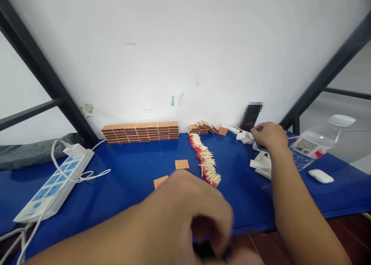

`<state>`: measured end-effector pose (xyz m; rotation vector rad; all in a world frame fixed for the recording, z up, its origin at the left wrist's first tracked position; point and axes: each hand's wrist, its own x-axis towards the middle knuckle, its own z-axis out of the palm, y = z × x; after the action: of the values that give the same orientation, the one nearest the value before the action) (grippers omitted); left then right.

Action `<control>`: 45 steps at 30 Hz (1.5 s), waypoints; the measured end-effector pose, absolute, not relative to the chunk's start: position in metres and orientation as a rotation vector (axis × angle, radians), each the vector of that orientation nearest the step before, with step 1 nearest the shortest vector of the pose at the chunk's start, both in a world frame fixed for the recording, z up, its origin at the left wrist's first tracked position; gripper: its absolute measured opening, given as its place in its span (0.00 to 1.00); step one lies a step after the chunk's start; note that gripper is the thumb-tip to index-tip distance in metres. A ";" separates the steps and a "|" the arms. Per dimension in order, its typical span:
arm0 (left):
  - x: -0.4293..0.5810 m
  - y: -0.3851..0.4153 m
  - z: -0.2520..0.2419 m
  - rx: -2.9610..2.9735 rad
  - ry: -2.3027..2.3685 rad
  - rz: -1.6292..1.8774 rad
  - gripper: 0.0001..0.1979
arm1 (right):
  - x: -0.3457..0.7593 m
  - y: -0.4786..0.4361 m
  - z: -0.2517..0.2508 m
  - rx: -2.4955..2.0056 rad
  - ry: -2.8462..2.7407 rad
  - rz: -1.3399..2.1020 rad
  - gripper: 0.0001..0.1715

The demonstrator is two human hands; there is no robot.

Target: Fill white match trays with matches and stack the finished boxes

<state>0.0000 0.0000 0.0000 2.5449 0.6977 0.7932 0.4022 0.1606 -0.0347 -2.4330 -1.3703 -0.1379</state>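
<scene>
Though apart, two hands (199,197) (271,135), one match-pile (205,156)

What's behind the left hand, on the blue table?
Beyond the left hand are one orange matchbox, part of a second matchbox, and loose red-tipped matches. The rest of that second box, and the blue table directly behind the hand, are covered.

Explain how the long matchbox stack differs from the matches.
The long stack is orange and brown; the matches are pale and red-tipped. The stack is neat, the matches heaped loosely. The stack runs along the wall; the matches trail away from it. Both are on the table.
</scene>
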 end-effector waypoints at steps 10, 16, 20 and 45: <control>-0.038 0.099 -0.064 2.696 1.303 1.051 0.18 | 0.383 0.206 -0.062 -2.461 -1.900 -0.201 0.20; -0.044 0.101 -0.073 2.721 1.318 1.105 0.19 | 0.390 0.207 -0.069 -2.548 -1.921 -0.120 0.17; -0.043 0.102 -0.076 2.702 1.323 1.148 0.21 | 0.397 0.199 -0.061 -2.470 -1.912 -0.017 0.25; -0.008 0.098 -0.069 2.517 1.066 1.007 0.18 | 0.260 0.127 -0.030 -1.126 -2.170 0.913 0.17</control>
<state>-0.0080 0.0981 -0.0692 2.5171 1.0656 1.0066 0.2604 0.1274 -0.0297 -1.1256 -2.1699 0.9134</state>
